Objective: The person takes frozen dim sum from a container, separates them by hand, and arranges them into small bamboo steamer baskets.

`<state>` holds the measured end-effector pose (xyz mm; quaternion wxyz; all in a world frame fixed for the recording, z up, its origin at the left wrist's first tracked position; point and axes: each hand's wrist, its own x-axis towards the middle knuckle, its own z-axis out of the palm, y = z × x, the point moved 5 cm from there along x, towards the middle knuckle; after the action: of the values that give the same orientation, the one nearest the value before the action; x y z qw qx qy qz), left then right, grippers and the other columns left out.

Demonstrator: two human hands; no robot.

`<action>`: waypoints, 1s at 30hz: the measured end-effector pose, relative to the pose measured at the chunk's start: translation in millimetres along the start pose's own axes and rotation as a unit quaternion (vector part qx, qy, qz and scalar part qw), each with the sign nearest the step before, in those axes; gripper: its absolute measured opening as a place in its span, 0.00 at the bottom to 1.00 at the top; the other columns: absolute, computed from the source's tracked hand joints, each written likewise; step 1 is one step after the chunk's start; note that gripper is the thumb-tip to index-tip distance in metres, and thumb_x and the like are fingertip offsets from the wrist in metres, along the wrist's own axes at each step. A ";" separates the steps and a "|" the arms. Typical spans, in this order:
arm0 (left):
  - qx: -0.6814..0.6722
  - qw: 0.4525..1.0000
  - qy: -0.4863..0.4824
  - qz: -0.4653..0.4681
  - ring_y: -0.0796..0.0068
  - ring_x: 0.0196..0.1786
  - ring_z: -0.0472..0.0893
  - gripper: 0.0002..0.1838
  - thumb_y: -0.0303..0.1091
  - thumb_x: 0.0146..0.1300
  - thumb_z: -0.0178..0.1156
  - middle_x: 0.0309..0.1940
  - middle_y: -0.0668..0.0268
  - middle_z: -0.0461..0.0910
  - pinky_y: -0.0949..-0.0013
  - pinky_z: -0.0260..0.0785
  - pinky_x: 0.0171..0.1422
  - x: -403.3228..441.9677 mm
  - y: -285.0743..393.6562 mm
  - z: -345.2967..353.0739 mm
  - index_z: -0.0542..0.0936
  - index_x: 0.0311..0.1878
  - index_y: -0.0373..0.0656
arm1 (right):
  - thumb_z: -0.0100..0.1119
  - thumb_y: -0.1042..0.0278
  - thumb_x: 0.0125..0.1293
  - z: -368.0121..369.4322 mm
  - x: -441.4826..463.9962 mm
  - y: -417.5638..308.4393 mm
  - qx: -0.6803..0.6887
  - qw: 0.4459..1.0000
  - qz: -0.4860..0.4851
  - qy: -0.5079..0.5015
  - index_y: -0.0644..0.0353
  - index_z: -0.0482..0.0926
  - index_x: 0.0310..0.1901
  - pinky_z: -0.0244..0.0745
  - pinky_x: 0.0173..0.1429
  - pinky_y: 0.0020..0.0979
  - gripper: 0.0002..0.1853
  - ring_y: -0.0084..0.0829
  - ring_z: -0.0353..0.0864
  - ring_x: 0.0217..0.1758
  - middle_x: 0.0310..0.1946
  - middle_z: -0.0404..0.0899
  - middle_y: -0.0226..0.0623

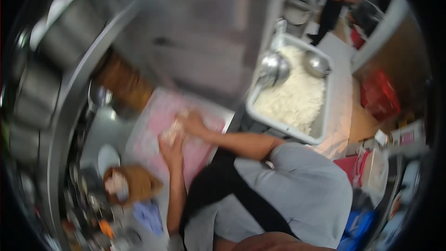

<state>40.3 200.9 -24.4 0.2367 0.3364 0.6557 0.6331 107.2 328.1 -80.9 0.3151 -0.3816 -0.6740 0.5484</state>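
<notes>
A pink board (200, 151), dusted with something whitish, lies on the counter. Over it, a pale, lumpy mass (173, 134) sits between my two hands. My left hand (171, 149) is on its near side, with the fingers curled against it. From the right, my right hand (192, 123) reaches across and holds the mass from above. Motion blur hides the fingertips and what exactly the mass is.
A grey tub (325, 111) of white rice-like food holds metal bowls (317, 63). Left are a brown container (144, 185), a blue cloth (148, 216) and large metal pots (72, 30). A red basket (380, 95) stands right; another person (335, 4) is at the top right.
</notes>
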 end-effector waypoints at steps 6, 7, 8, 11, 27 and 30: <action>-0.067 0.995 -0.018 -0.072 0.76 0.43 0.80 0.18 0.27 0.59 0.67 0.41 0.63 0.81 0.71 0.74 0.48 -1.8 -4.6 2.2 0.75 0.50 0.34 | 0.67 0.60 0.61 -13.8 -12.7 -40.1 0.300 0.949 0.091 -0.041 0.62 0.80 0.27 0.69 0.29 0.24 0.14 0.18 0.74 0.25 0.24 0.79 0.29; -0.082 0.993 -0.018 -0.080 0.76 0.44 0.80 0.18 0.26 0.59 0.67 0.42 0.63 0.81 0.71 0.75 0.49 -2.9 -6.2 1.0 0.74 0.51 0.34 | 0.67 0.60 0.61 -10.6 -13.4 -38.7 0.313 0.944 0.096 -0.047 0.62 0.80 0.28 0.69 0.30 0.24 0.13 0.18 0.74 0.25 0.24 0.79 0.29; -0.099 0.991 -0.023 -0.087 0.76 0.44 0.81 0.18 0.24 0.60 0.66 0.43 0.62 0.80 0.71 0.75 0.50 -3.3 -7.9 1.5 0.73 0.51 0.34 | 0.67 0.60 0.61 -9.1 -13.3 -36.8 0.326 0.939 0.099 -0.048 0.62 0.80 0.29 0.69 0.30 0.25 0.13 0.18 0.74 0.25 0.24 0.79 0.29; -0.111 0.989 -0.039 -0.089 0.75 0.45 0.81 0.19 0.23 0.61 0.66 0.44 0.62 0.80 0.70 0.76 0.52 2.2 -12.1 0.6 0.72 0.53 0.34 | 0.67 0.61 0.62 -8.4 -9.3 -36.7 0.340 0.934 0.099 -0.056 0.62 0.80 0.30 0.69 0.30 0.25 0.13 0.19 0.75 0.26 0.25 0.79 0.29; -0.164 0.980 -0.042 -0.105 0.78 0.42 0.81 0.17 0.25 0.59 0.67 0.41 0.63 0.81 0.73 0.75 0.48 -2.1 3.0 -6.9 0.74 0.50 0.34 | 0.65 0.62 0.65 -0.8 -8.0 -36.0 0.376 0.912 0.106 -0.123 0.63 0.80 0.36 0.75 0.33 0.27 0.12 0.23 0.80 0.28 0.29 0.82 0.33; -0.180 0.975 -0.055 -0.118 0.73 0.46 0.81 0.19 0.23 0.60 0.66 0.46 0.61 0.80 0.69 0.75 0.53 -1.6 1.2 -10.5 0.73 0.53 0.35 | 0.65 0.60 0.64 -1.8 -11.5 -41.6 0.402 0.892 0.163 -0.126 0.62 0.80 0.35 0.76 0.35 0.28 0.12 0.24 0.80 0.27 0.28 0.81 0.32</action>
<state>33.8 192.6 -22.6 0.4025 0.2427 0.5520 0.6887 107.6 314.7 -39.9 0.2601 -0.2547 -0.3578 0.8599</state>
